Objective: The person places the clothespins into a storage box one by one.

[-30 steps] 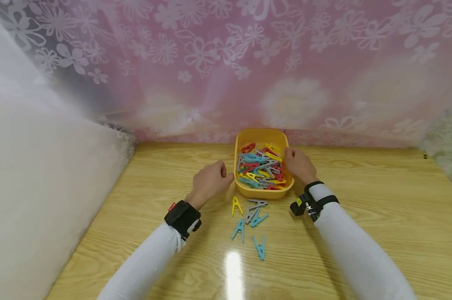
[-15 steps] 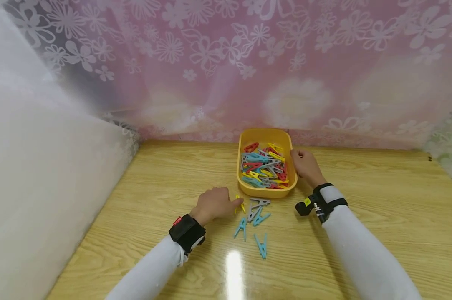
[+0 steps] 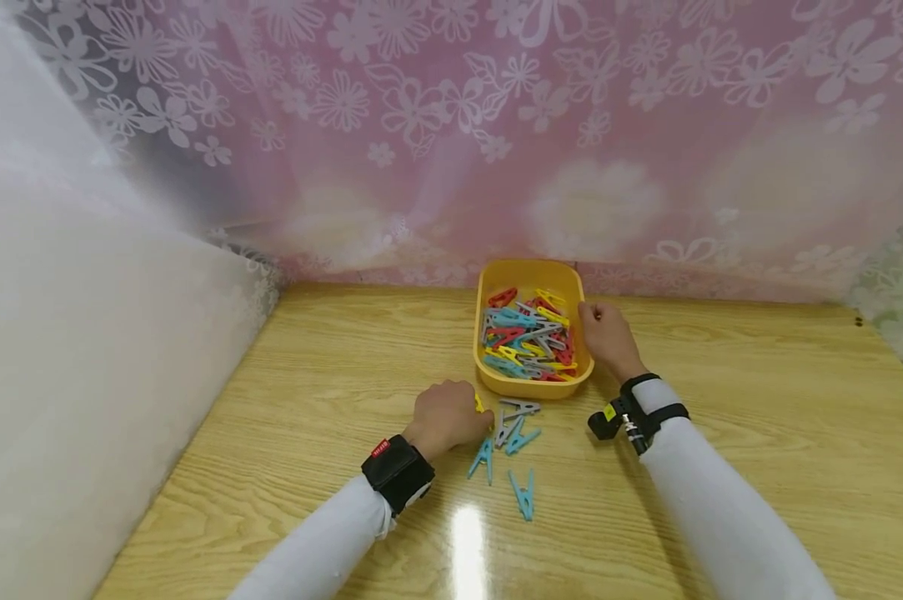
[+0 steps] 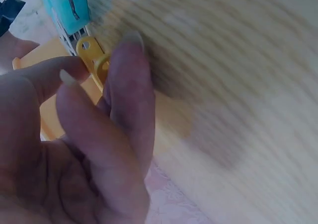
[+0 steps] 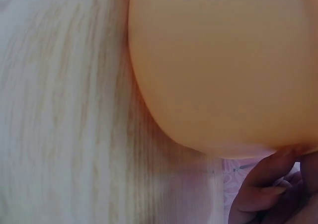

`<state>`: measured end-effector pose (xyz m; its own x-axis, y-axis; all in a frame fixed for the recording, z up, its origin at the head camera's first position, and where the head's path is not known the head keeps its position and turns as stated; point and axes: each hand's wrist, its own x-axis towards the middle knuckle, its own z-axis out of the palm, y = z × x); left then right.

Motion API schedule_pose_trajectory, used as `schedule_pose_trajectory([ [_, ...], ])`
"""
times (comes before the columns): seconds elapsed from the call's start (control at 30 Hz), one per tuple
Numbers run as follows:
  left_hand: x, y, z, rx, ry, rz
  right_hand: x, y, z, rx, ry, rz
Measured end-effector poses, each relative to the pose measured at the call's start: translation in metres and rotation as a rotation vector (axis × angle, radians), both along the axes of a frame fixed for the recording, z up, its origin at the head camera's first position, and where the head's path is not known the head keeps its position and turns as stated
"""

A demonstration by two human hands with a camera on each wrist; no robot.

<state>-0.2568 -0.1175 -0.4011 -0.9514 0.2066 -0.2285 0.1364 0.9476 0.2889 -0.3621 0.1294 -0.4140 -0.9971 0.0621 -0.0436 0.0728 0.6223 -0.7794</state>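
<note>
My left hand pinches a yellow clothespin between thumb and fingers, low over the table; only a bit of the pin shows in the head view. Just right of that hand lie two grey clothespins and a blue clothespin. Nearer the front are two more blue ones. At the back stands a yellow plastic basket, partly filled with red, yellow, blue and grey clothespins. My right hand grips the basket's right rim, fingers curled in; its fingertips meet the basket edge in the right wrist view.
The wood-grain table runs back to a pink flowered curtain behind the basket. A white sheet hangs along the left side. Each wrist carries a black strap, with a small camera on the right one.
My left hand has come down from beside the basket to the yellow clothespin in front of it and now pinches it. The right hand stays at the basket's rim.
</note>
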Motion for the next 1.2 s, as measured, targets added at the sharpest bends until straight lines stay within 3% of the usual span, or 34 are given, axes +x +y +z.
schedule_pose_trajectory([
  [0.3,-0.003,0.009,0.000,-0.008,-0.019,0.002,0.001,0.006,0.000,0.025,-0.010,-0.021],
  [0.43,-0.006,0.000,0.009,0.055,-0.028,-0.014,0.002,0.006,0.001,0.033,-0.019,-0.030],
  [0.57,-0.012,-0.013,0.036,0.137,-0.077,-0.060,0.002,0.006,0.002,0.047,-0.016,-0.034],
  [0.7,-0.025,-0.015,0.071,0.156,-0.105,-0.091,0.002,0.005,0.002,0.051,-0.006,-0.047],
  [0.8,-0.041,-0.008,0.088,0.116,-0.062,-0.085,0.002,0.004,0.000,0.048,-0.001,-0.049],
  [0.9,-0.061,0.003,0.095,0.092,0.027,-0.076,0.001,0.003,-0.002,0.055,0.005,-0.041],
  [1.07,-0.092,0.023,0.091,0.148,0.163,-0.075,0.002,0.001,-0.002,0.063,0.019,-0.029],
  [1.2,-0.103,0.029,0.079,0.190,0.257,-0.079,0.003,0.000,0.001,0.087,0.027,-0.028],
])
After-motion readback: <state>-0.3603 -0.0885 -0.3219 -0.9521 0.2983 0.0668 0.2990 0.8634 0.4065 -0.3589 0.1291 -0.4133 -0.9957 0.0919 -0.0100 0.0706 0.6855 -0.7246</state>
